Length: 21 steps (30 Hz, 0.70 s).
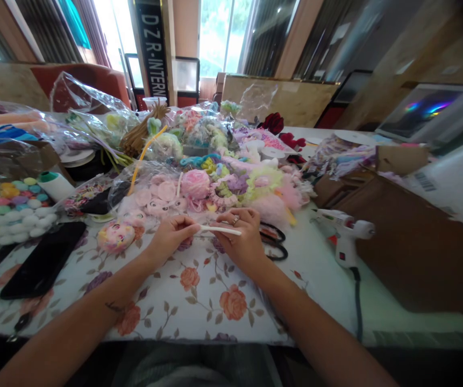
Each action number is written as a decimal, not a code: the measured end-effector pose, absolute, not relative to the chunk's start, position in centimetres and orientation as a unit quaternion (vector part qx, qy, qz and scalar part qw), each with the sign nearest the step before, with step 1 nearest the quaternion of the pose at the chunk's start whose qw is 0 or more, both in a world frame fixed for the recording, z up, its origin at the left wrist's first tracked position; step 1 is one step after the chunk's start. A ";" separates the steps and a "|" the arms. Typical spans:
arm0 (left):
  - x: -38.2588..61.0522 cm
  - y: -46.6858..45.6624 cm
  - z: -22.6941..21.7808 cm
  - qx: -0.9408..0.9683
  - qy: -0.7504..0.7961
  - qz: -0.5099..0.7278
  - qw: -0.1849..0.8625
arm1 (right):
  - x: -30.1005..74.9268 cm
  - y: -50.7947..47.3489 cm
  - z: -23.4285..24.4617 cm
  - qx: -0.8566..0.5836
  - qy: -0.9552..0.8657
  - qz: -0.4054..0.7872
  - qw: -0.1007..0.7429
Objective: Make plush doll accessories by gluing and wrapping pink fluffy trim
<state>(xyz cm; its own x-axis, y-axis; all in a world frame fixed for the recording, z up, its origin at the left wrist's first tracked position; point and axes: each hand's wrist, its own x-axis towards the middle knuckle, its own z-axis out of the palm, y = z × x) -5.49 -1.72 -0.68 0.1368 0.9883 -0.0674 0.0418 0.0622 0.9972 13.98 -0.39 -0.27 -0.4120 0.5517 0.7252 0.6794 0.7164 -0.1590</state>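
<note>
A short white pipe cleaner (220,230) stretches level between my two hands, above the flowered tablecloth (162,290). My left hand (176,235) pinches its left end between thumb and fingers. The other end lies across the fingers of my right hand (242,236), which is closed around it and wears a ring. Black-handled scissors (275,242) lie just right of my right hand, partly hidden by it. Left of my left hand sits a doll-face piece (116,236) with pink eyes. Directly beyond the hands are pink plush heads (161,196) and a ball of pink yarn (196,184).
A glue gun (346,234) with a cord stands at right, beside a brown cardboard box (412,242). At left lie a black phone (45,260) and bagged pompoms (21,215). An orange pipe cleaner (142,158) and heaped craft materials fill the back.
</note>
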 end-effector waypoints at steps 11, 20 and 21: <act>-5.4 -1.7 -1.4 0.578 0.474 0.413 0.520 | 13.4 -1.4 -1.5 -0.277 -0.891 -0.127 0.336; -5.2 -1.9 -0.8 0.618 0.439 0.396 0.519 | 12.5 -1.9 -1.1 -0.407 -0.813 0.118 0.400; -5.1 -2.0 -0.7 0.632 0.444 0.397 0.496 | 12.4 -1.9 -0.8 -0.430 -0.792 0.173 0.398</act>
